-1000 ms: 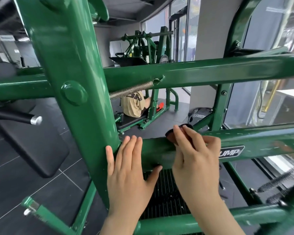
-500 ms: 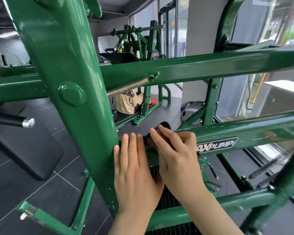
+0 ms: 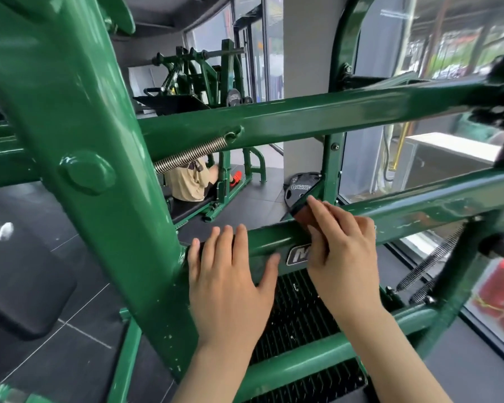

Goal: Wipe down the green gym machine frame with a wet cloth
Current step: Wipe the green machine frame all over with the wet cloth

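- The right hand (image 3: 342, 257) presses a small dark cloth (image 3: 301, 214) onto the top of the lower crossbar (image 3: 419, 210) of the green frame (image 3: 79, 146). The fingers are flattened over the cloth rather than clenched, pinning it to the bar. Only its upper edge shows past the fingertips.
- The left hand (image 3: 230, 274) lies open and flat on the same bar, just beside the thick upright, holding nothing. It looks like a brace.
- The cloth is probably light, limp and damp. It should fold around the tube readily, but it may bunch or slide out from under flat fingers. Wrapping it over the bar with thumb beneath and fingers on top would likely hold it better than pressing from above.
- The frame is rigid painted steel and fixed in place, so it should take firm pressure without moving. The glossy paint will be slick once wet, so the bracing palm may slip.
- The paint is chipped along the bar and upright, and those spots could snag the cloth.
- The coil spring (image 3: 191, 155) above is best kept clear of fingers.
- The badge (image 3: 297, 255) on the bar is partly hidden by the right hand.
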`<state>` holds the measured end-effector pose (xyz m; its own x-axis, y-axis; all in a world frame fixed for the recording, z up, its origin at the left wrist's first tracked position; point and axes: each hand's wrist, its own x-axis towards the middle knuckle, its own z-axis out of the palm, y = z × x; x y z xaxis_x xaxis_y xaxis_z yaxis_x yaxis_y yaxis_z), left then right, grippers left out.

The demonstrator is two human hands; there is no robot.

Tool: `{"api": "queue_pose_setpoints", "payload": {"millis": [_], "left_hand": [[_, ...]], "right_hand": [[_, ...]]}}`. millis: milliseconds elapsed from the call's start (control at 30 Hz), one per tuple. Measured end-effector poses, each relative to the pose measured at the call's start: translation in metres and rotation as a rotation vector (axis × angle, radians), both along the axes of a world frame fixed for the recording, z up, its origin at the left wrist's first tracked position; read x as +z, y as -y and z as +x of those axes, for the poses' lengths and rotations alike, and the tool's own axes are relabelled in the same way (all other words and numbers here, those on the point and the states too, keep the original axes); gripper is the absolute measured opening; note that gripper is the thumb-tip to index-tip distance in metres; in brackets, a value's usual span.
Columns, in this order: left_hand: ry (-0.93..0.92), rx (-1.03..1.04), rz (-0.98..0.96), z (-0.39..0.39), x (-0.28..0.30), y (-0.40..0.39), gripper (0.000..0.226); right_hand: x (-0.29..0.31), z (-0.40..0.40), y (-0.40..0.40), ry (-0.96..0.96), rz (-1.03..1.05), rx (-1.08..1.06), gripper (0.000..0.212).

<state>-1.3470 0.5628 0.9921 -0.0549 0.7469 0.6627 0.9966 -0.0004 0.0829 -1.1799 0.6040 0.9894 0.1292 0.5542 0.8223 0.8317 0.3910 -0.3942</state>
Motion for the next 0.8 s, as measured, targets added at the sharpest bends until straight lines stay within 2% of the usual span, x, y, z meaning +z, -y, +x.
{"api": "queue_pose_setpoints", "payload": {"millis": [67,167,333,467,600,667,733,800], "left_hand": [[0.017,0.003,0.012,0.003,0.001,0.000,0.068],[0.018,0.024,0.011,0.005,0.003,0.000,0.064],[0.041,0.061,0.014,0.012,0.004,-0.002,0.066],[0.075,0.087,0.015,0.018,0.006,-0.001,0.071],[0.073,0.080,0.016,0.033,0.014,-0.011,0.065],[0.085,0.054,0.050,0.044,0.016,-0.019,0.059],[0.112,0.032,0.065,0.054,0.016,-0.026,0.054],[0.141,0.034,0.067,0.062,0.013,-0.029,0.052]], "right_hand": [[-0.003,-0.017,0.006,0.043,0.007,0.022,0.058],[-0.006,-0.016,0.009,0.178,0.026,0.183,0.060],[-0.004,0.006,-0.001,-0.030,-0.010,-0.004,0.059],[-0.007,0.006,0.002,0.162,0.039,0.174,0.061],[-0.001,0.042,-0.012,-0.047,-0.017,-0.013,0.056],[-0.003,0.033,-0.010,0.018,-0.003,0.038,0.057],[-0.005,0.034,-0.010,0.142,0.037,0.180,0.058],[-0.004,0.054,-0.020,0.119,0.044,0.191,0.056]]}}
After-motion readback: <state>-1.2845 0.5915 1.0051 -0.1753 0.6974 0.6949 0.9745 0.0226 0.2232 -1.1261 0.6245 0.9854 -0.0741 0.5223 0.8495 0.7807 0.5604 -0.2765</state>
